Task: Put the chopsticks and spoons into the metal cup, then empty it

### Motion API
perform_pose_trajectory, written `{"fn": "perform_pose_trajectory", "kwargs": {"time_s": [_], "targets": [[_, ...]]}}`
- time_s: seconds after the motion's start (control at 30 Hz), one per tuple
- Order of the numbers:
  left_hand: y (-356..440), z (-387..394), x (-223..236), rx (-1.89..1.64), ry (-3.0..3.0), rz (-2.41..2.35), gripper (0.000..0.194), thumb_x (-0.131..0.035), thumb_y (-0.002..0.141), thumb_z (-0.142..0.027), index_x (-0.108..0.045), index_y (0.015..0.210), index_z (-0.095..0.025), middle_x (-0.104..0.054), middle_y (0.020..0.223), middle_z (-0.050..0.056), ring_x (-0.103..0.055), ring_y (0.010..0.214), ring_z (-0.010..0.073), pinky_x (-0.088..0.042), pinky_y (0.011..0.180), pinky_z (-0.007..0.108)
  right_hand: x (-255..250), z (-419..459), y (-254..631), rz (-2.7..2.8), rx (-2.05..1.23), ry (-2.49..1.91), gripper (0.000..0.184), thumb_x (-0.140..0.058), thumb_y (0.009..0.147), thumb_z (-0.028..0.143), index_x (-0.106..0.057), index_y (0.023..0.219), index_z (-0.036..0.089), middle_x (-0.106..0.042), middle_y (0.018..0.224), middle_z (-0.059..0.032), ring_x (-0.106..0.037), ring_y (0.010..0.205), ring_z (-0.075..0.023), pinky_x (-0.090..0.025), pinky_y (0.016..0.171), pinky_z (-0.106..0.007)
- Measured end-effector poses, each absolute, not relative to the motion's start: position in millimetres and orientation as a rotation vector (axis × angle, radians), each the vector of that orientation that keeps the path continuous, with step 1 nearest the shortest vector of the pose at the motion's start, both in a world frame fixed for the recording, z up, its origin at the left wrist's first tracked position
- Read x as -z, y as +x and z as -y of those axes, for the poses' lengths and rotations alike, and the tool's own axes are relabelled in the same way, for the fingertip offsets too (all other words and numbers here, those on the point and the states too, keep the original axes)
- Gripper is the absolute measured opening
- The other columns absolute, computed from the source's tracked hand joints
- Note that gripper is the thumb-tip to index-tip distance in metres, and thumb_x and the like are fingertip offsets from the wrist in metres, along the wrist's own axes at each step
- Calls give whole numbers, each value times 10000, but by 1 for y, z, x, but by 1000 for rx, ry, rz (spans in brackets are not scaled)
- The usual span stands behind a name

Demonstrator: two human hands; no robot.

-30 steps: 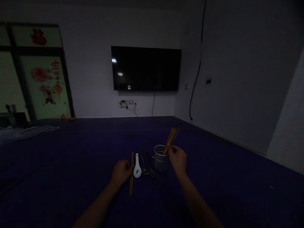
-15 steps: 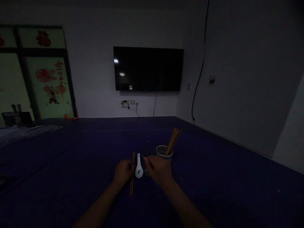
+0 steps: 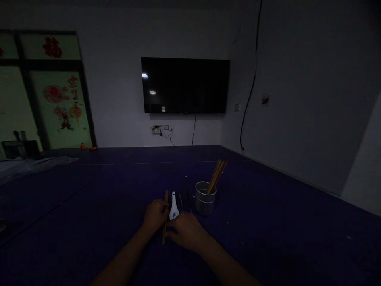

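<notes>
On the dark blue cloth a pair of wooden chopsticks lies lengthwise. My left hand rests curled on them from the left, fingers closed against the sticks. My right hand lies over their near end, thumb at the sticks, fingers bent; what it holds is hidden. A white ceramic spoon with a blue mark lies just right of the chopsticks. Two dark metal spoons lie beside it, partly covered by my right hand. A grey metal cup stands upright further right with several chopsticks leaning in it.
The blue cloth spreads wide on all sides. A black screen hangs on the far wall above a socket strip. Clear plastic sheeting lies at far left before a glass door with red decorations.
My right hand left the chopsticks in the cup, swept left over the spoons and came down at the near end of the lying chopsticks. My left hand stayed put.
</notes>
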State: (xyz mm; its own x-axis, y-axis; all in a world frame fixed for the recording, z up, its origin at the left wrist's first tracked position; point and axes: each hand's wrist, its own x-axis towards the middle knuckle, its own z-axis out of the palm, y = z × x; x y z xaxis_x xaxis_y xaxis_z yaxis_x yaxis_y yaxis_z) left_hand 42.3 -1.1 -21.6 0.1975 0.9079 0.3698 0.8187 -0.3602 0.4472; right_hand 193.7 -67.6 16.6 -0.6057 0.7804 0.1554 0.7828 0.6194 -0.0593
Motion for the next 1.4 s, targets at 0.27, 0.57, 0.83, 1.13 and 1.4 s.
{"fn": "perform_pose_trajectory", "kwargs": {"time_s": [0.27,0.57,0.83,1.13,1.4], "targets": [[42,2,20,-856,2302,-1795,206,-506,791,-333,-650,767,-188,-656,793,55,-574,790,174,-353,674,254,-11,67,193,2677,-17,-1276,283,-497,842,413,-691,968,250,-707,879,-58,-647,838,-218,-434,683,-276],[40,8,12,-686,2272,-2092,258,-501,791,-409,-610,750,-179,-638,747,59,-593,770,194,-340,646,270,-12,68,193,2714,-5,-1274,290,-484,852,412,-687,933,222,-705,872,-71,-647,838,-215,-429,680,-275],[44,15,7,-392,2350,-2189,528,-335,831,-549,-667,852,-139,-659,902,147,-577,957,288,-388,801,394,-9,65,193,2736,-39,-1253,299,-469,863,411,-678,982,233,-703,891,-66,-641,839,-201,-424,680,-265],[46,19,4,-346,2391,-2149,407,-343,861,-397,-676,872,-163,-662,985,129,-569,1004,283,-392,834,404,-10,66,192,2728,-4,-1247,294,-467,860,401,-682,961,228,-706,882,-67,-646,830,-208,-418,651,-266],[46,18,-1,-302,2342,-2162,381,-331,856,-313,-676,864,-152,-674,967,128,-579,998,259,-397,830,371,-7,65,191,2716,14,-1248,285,-466,864,393,-684,905,215,-707,836,-69,-651,783,-194,-413,640,-255]]}}
